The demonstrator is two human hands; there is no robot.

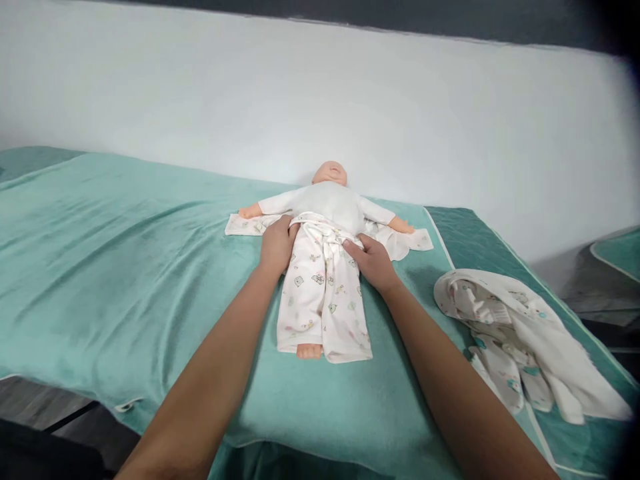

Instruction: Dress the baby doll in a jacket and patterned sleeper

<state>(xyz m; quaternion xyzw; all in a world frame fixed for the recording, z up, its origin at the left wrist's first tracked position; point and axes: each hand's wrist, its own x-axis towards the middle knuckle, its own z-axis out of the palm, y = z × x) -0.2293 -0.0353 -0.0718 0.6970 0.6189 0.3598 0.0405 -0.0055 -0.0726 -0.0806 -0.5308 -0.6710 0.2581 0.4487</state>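
— Where are the hands right now?

— Both at the doll's (330, 200) waist. The left hand (277, 243) sits on the left hip, fingers curled down and closed on the top edge of the trousers (323, 293). The right hand (373, 261) is on the other hip, thumb laid over the cloth and fingers tucked in beside it, so it looks pinched shut on the same edge

— And the trousers themselves?

— On the doll, legs running toward the near edge of the table (125, 267). The waistband (320, 227) is bunched just under the white top, between the two hands. One bare foot (309, 350) pokes out of the left leg; the other leg's end lies flat and I can't tell whether a foot is inside

— So which step would you call it?

— I'd say the waist is being settled at the hips, with the legs already in. That's a reading, not something shown

— What would a further move ask for?

— Even work from both hands, I think. The doll lies loose on its back on a printed cloth (405, 243), arms spread, so a one-sided tug could slide or twist it. The bunched band would need smoothing flat across the belly

— Anything else nearby?

— A heap of clothes (515, 333) at the right, well apart from the doll
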